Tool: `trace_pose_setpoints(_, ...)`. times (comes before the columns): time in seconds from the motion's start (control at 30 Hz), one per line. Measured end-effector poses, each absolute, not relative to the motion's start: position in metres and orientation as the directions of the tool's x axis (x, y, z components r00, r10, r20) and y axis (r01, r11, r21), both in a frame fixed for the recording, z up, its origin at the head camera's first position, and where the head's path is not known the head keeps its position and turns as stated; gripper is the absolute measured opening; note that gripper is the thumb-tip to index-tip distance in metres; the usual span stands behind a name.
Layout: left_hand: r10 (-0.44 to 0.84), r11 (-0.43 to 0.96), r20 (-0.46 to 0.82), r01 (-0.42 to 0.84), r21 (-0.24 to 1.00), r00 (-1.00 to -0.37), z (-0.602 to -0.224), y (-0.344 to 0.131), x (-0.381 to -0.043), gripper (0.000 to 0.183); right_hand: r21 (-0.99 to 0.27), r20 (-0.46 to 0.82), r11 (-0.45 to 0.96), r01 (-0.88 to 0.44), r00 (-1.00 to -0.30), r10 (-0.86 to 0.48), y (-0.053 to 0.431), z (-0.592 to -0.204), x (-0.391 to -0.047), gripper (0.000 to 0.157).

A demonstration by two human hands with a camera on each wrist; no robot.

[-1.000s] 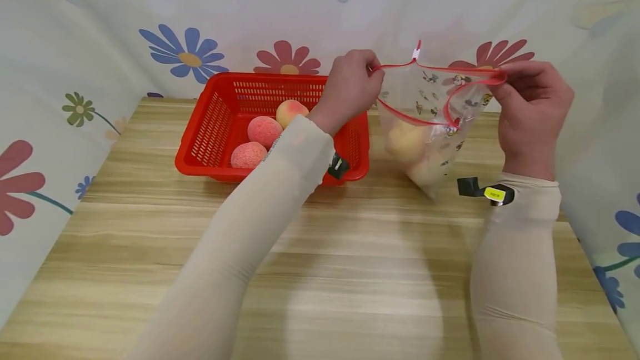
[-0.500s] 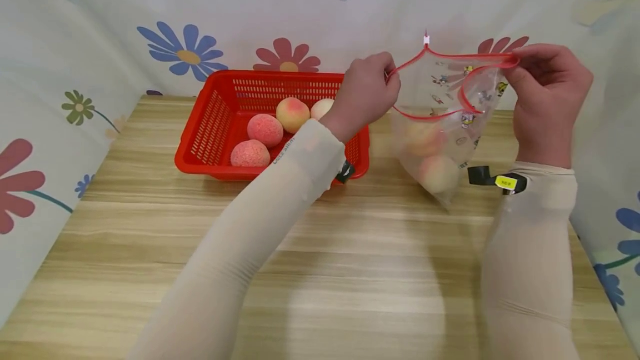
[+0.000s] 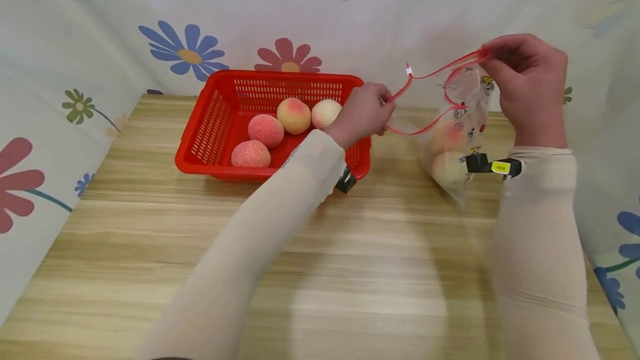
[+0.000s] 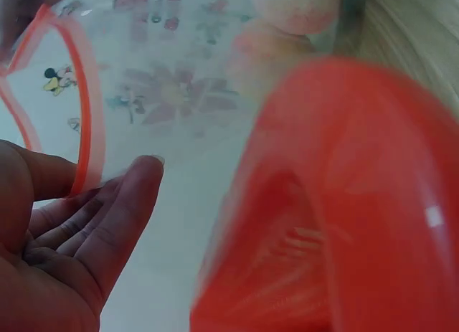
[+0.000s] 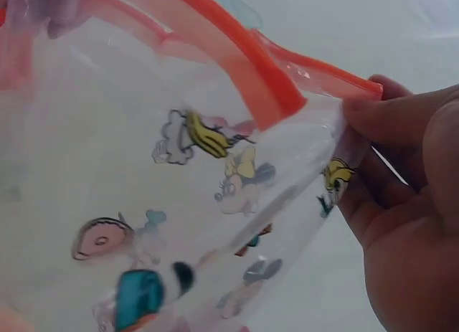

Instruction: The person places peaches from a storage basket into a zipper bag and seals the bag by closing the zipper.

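Note:
Between my hands hangs a clear zip bag [image 3: 477, 126] with cartoon prints and a red zip rim; its mouth is spread open. My left hand [image 3: 365, 110] pinches the rim's left side, beside the basket's right end. At the opposite corner my right hand [image 3: 532, 85] pinches the rim between thumb and fingers, higher up. Peaches [image 3: 448, 168] lie low in the bag, seen through the plastic. A white slider [image 3: 409, 71] sits on the rim's back edge. In the left wrist view the red rim [image 4: 87, 131] runs into the left thumb and fingers.
A red plastic basket [image 3: 205, 169] stands at the back of the wooden table [image 3: 350, 271], with several peaches [image 3: 293, 115] in it. Its corner looms close in the left wrist view. A flower-print cloth [image 3: 240, 10] hangs behind the table and at both sides.
My left hand has moved right and lower, away from the basket's middle. My right hand went right, then back left and higher. The bag swung right, and its rim now slopes up rightward.

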State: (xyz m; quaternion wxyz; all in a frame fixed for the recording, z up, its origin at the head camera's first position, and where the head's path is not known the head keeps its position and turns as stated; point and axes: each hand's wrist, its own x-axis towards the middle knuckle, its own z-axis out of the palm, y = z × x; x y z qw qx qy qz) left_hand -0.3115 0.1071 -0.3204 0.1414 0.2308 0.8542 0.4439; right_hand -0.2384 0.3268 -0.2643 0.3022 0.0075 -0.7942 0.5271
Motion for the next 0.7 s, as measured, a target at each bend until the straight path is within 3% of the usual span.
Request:
trace_pose_setpoints(0.2,0.473,0.468,-0.108,0.145,0.872,-0.875,-0.328,0.088,-0.321,0.023,-0.853,0.454,0.372,-0.366,-0.872,0.185,0.323,-0.284,-0.241,0.023)
trace_pose_setpoints(0.47,0.47,0.428,-0.208,0.016,0.904,-0.858,-0.333,0.07,-0.328,0.027,-0.825,0.423,0.426,-0.372,-0.905,0.03,0.313,-0.3,-0.247,0.028)
trace_pose_setpoints(0.7,0.442,0.565,-0.247,0.053,0.824,-0.863,-0.332,0.064,-0.327,0.031,-0.738,0.303,0.629,-0.246,-0.953,-0.017,0.302,-0.308,-0.251,0.034)
